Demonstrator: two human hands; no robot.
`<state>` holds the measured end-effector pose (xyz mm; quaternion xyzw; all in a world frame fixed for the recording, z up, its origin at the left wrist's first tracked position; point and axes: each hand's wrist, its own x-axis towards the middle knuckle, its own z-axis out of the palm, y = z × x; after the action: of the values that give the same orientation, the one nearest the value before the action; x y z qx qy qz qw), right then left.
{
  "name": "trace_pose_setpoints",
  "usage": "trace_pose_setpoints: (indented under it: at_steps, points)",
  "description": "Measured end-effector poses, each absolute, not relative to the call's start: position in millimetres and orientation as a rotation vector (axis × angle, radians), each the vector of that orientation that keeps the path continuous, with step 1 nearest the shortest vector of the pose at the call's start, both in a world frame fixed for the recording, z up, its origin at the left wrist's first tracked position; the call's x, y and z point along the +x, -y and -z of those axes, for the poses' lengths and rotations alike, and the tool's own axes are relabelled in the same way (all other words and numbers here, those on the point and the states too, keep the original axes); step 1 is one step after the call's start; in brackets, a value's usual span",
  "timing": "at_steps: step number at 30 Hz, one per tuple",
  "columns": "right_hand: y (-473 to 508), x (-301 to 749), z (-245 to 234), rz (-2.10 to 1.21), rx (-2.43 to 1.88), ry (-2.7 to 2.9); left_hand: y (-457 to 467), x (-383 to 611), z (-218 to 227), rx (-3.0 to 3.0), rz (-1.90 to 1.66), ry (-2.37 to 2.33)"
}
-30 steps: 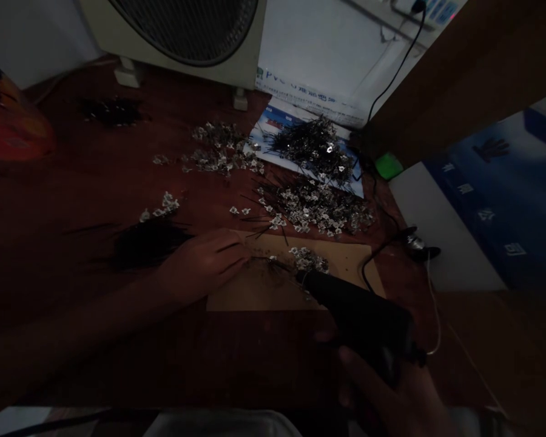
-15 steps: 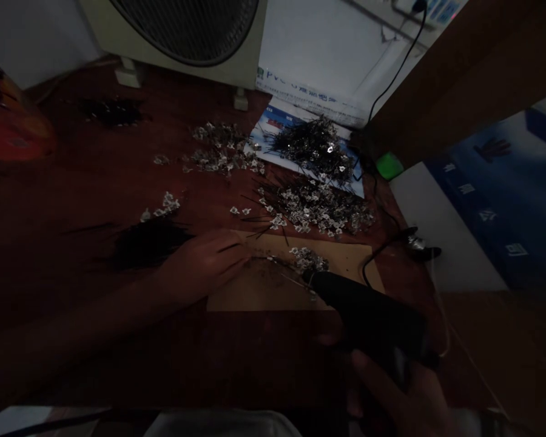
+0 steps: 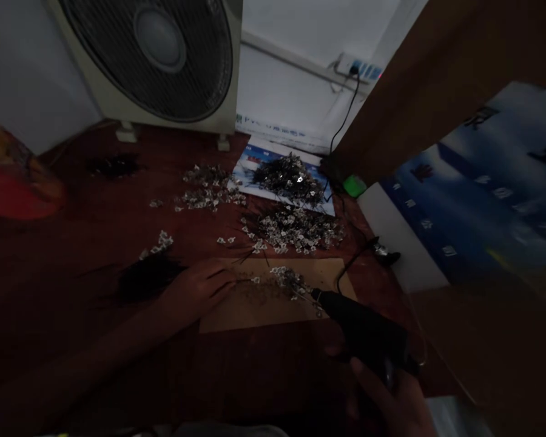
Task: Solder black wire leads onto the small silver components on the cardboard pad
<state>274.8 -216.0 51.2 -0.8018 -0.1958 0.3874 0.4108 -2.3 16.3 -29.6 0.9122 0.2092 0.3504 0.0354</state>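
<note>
From where I stand, a fan unit [image 3: 164, 64] sits at the far left of the table [image 3: 250, 373]; right of it, a printed sheet [image 3: 244, 176] bears a heap of wired pieces [image 3: 291, 176]. Before that lies a second heap [image 3: 300, 230], then a board [image 3: 236, 314] with a small pile [image 3: 283, 277] on it, between the left hand [image 3: 200, 290] and a pistol-grip tool [image 3: 361, 321]. A wire bundle [image 3: 146, 278] lies behind the left forearm.

The gun-shaped tool [image 3: 361, 320] looked like matt plastic, the heaped small pieces [image 3: 295, 229] glinted like metal, the tan sheet [image 3: 236, 312] seemed matt cardboard, and the tabletop [image 3: 95, 237] resembled smooth wood
</note>
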Motion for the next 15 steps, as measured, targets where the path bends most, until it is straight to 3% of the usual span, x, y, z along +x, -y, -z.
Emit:
trace_pose_setpoints:
  at_steps: [15]
  points:
    - [232, 275, -68, -0.816, -1.798, 0.607, -28, 7, 30, 2.979, -0.687, -0.872]
